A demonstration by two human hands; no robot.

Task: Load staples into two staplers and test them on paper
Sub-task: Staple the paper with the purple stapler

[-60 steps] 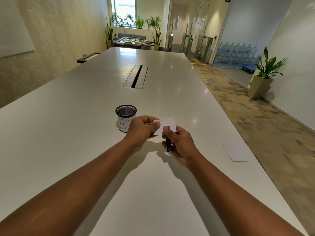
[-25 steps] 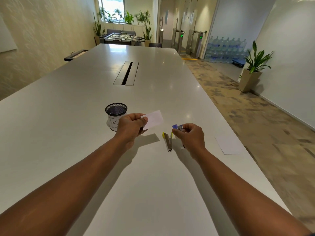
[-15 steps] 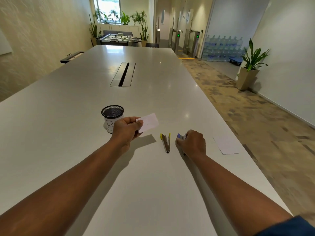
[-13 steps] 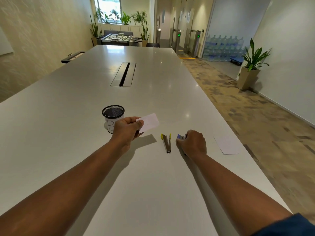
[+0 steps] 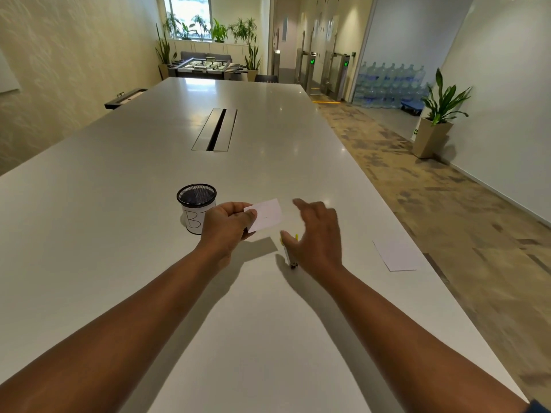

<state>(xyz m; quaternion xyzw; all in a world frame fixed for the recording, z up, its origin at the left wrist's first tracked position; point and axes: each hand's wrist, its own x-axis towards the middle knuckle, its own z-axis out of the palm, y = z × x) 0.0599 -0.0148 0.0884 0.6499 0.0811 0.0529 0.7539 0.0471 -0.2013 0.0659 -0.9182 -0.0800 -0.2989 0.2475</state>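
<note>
Head view
Left hand [image 5: 228, 226]: raised above the table, thumb and fingers pinching the left end of a small white paper slip [image 5: 266, 214], which sticks out to the right, clear of the surface.
Right hand [image 5: 316, 236]: blurred, fingers spread and loosely extended, holding nothing; it hovers just right of the slip and over the staplers.
Yellow stapler [image 5: 289, 251]: lies on the table below the right hand's thumb, near the table's right edge; only a narrow strip with yellow tips and a dark near end shows beside the hand.
Second stapler: I cannot tell where it lies; the right hand covers that spot.
Loose paper sheet [image 5: 395, 254]: flat on the table close to the right edge, well apart from both hands.
Mesh cup [image 5: 196, 207]: black wire-mesh holder with a white label marked "B", standing upright just left of the left hand, toward the middle of the table.
Table [image 5: 149, 174]: long, white and glossy, running away from the camera, with a cable slot [image 5: 215, 129] along its centre line.
Room: potted plant [image 5: 438, 114] by the right wall, stacked water bottles [image 5: 387, 84] beyond it, a foosball table [image 5: 205, 67] past the far edge.
</note>
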